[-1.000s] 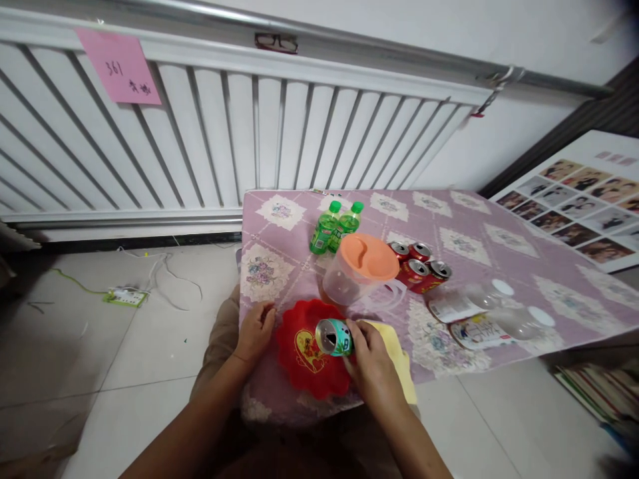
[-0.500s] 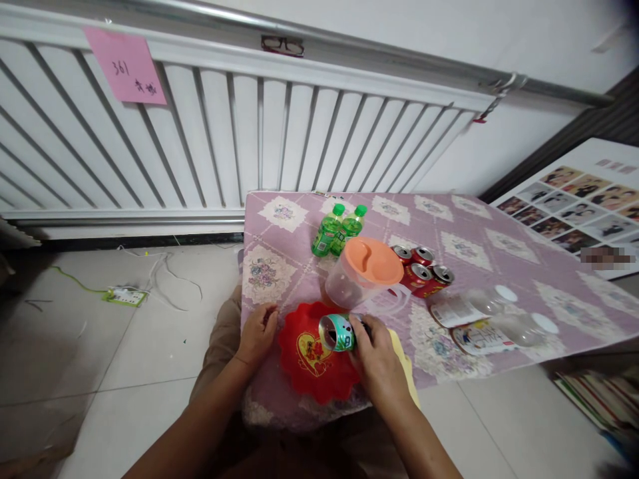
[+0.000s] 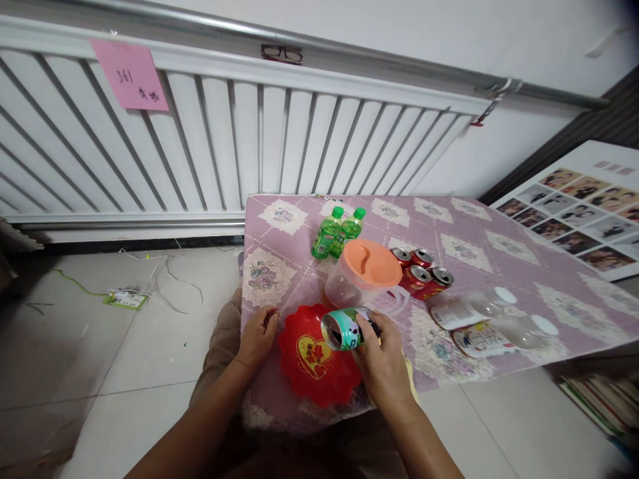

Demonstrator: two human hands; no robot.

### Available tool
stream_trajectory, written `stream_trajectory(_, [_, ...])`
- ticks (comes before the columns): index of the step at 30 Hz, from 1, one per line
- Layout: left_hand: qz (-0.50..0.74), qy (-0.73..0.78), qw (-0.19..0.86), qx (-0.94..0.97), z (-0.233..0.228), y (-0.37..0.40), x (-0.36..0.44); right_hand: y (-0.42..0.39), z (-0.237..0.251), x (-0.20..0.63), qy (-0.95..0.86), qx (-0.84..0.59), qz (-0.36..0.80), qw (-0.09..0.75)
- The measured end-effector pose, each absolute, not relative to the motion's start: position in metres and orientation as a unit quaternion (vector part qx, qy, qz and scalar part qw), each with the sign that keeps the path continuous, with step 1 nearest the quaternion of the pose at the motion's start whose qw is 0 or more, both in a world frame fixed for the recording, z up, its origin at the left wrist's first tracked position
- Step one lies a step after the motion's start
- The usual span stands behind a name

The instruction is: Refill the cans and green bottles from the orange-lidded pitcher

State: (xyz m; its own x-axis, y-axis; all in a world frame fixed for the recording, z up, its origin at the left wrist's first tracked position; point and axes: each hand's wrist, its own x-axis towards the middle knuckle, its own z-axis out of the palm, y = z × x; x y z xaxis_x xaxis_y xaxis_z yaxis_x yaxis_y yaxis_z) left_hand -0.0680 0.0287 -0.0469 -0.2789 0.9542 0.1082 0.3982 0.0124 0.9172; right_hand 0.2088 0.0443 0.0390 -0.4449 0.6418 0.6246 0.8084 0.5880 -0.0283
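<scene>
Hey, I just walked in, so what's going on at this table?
A person's right hand is holding a teal, patterned metal drink can, tilted on its side with its opened top facing left, above a red, scalloped-edged dish. The left hand rests on the table beside the dish, holding nothing visible. Just behind stands a clear plastic jug with an orange lid, with red metal drink cans to its right. Whether the can touches the dish isn't clear.
</scene>
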Motion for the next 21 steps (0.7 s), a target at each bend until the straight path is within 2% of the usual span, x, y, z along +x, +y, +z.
stream_trajectory(7, [0.466,0.652,0.29,0.524,-0.044,0.029,-0.067,0.043,0.042,0.206,-0.823,-0.447,-0.101,0.334])
stream_trajectory(13, [0.466,0.658,0.293,0.514,-0.044,0.03,-0.066,0.039,0.034,0.195,-0.791,-0.495,0.068,0.353])
stream_trajectory(21, [0.451,0.664,0.292,0.519,-0.045,0.029,-0.066,0.029,0.027,0.197,-0.725,-0.56,0.253,0.313])
